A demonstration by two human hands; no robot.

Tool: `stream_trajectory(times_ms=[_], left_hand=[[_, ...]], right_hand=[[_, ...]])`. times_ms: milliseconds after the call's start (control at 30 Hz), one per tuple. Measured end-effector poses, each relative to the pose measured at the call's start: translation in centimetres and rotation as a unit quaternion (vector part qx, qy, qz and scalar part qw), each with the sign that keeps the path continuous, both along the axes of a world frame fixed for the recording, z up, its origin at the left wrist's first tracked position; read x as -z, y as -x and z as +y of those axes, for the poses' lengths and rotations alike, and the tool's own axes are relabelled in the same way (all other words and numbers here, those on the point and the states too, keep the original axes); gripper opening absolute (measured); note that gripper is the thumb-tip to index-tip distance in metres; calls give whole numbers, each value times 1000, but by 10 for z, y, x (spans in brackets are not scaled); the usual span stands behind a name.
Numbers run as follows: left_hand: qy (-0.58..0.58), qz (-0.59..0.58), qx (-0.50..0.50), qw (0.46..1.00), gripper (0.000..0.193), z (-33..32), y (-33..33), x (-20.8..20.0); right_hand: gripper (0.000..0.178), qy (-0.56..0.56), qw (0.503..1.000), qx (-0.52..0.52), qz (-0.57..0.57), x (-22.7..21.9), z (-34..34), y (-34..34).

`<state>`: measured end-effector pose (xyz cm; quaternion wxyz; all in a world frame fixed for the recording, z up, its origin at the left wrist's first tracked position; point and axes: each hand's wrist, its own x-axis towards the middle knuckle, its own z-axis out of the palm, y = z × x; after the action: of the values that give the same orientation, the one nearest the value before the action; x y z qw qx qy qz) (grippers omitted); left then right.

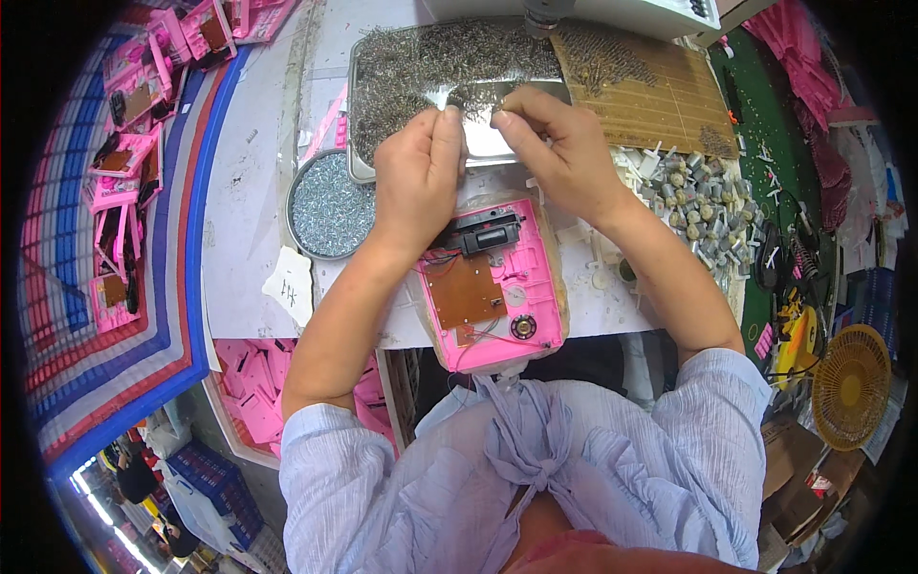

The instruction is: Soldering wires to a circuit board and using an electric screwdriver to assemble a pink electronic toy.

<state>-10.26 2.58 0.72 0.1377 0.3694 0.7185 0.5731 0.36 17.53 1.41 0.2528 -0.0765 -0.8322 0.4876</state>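
Both my hands are over a metal tray (490, 143) heaped with tangled small wire springs (421, 67). My left hand (418, 172) is closed, thumb pressed to the forefinger, at the near edge of the heap. Thumb and forefinger of my right hand (564, 153) pinch together just beside it. Whatever is in either pinch is too small to make out. Below the hands, at the table's near edge, lies an open pink plastic housing (535, 277). Inside it are a brown circuit board (464, 295), a black box-like part (488, 234), a round speaker (523, 327) and thin wires.
A round dish of small screws (332, 206) stands left of the tray. Rightward are a brown board (660, 96) with springs on it and piled small motors (703, 201). Pink assemblies (124, 163) line the striped cloth at left; a bin of pink parts (253, 392) sits below.
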Motion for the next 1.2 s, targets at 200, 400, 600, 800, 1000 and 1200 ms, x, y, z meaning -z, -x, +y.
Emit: stream_trajectory(times_ms=[200, 400, 600, 800, 1000, 1200], left_hand=[[-22, -644, 247, 724, 49, -5, 28, -1], [-24, -202, 53, 978, 34, -6, 0, -12], [-41, 172, 0, 984, 39, -3, -5, -9], [-41, -176, 61, 982, 27, 4, -6, -21], [34, -373, 153, 915, 29, -7, 13, -21], [-21, -423, 138, 895, 31, -7, 5, -23]], right_hand=[[17, -213, 965, -55, 140, 5, 13, -6], [22, 34, 999, -20, 24, 4, 16, -11], [24, 140, 987, -59, -45, -2, 15, -11], [22, 148, 980, -94, -90, -3, 13, -11], [18, -298, 948, -41, 104, 3, 23, -10], [27, -301, 942, -36, 142, 3, 25, -13]])
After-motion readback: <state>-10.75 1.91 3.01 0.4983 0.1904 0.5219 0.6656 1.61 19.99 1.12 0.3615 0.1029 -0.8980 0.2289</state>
